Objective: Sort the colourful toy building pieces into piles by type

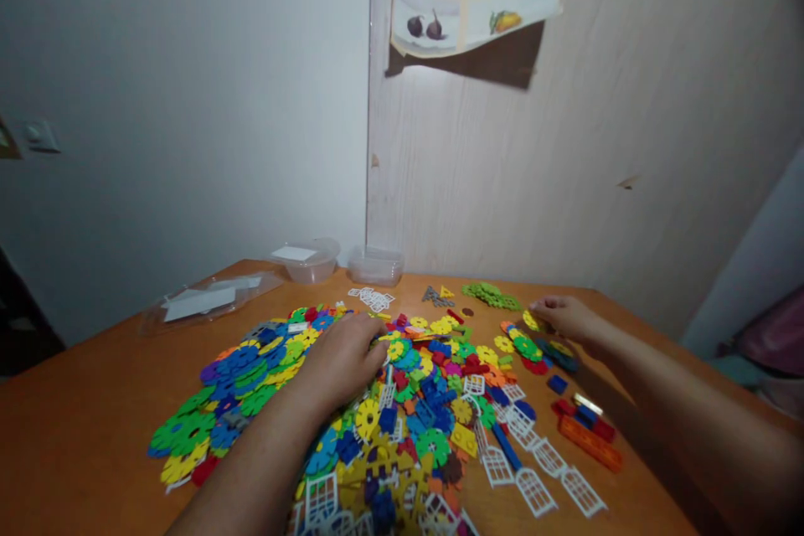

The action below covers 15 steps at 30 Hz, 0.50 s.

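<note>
A big heap of plastic toy pieces (433,402) covers the middle of the table, with notched discs, bricks and white window frames mixed together. My left hand (352,352) rests on the heap, its fingers bent down among the discs; their tips are hidden. Off to the right, my right hand (562,316) pinches a yellow notched disc (531,320) at its edge. Just below that hand lies a small group of discs, among them a green disc (526,347). Blue discs (561,354) lie beneath the wrist.
Light green pieces (490,296), grey pieces (433,296) and white frames (372,299) lie in small piles at the back. Clear plastic tubs (375,268) stand against the wall, near clear bags (201,301). Bricks, including a long orange one (590,442), lie at the right.
</note>
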Each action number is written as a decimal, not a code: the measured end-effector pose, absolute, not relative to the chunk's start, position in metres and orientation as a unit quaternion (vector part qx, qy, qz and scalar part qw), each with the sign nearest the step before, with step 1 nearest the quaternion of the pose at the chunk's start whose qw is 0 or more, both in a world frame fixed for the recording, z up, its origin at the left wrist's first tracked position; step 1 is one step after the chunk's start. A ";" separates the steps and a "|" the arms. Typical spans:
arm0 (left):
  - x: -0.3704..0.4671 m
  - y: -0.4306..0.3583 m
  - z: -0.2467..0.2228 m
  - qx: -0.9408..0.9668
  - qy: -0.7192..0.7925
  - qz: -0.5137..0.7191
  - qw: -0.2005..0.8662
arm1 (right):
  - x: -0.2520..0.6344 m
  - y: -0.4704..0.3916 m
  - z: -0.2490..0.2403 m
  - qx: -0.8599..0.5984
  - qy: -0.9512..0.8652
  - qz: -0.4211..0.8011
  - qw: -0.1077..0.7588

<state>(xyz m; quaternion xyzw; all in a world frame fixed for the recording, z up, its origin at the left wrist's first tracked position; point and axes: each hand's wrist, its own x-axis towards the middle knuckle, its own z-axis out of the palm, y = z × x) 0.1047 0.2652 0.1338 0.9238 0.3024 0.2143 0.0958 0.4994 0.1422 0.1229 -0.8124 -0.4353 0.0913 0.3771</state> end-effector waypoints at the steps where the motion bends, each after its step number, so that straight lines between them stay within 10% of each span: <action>1: 0.105 0.266 0.133 0.924 0.303 0.216 0.094 | 0.504 0.137 0.117 -0.819 -0.429 0.095 0.368; 15: 0.104 0.267 0.130 0.927 0.310 0.199 0.074 | 0.500 0.155 0.113 -0.805 -0.536 0.005 0.254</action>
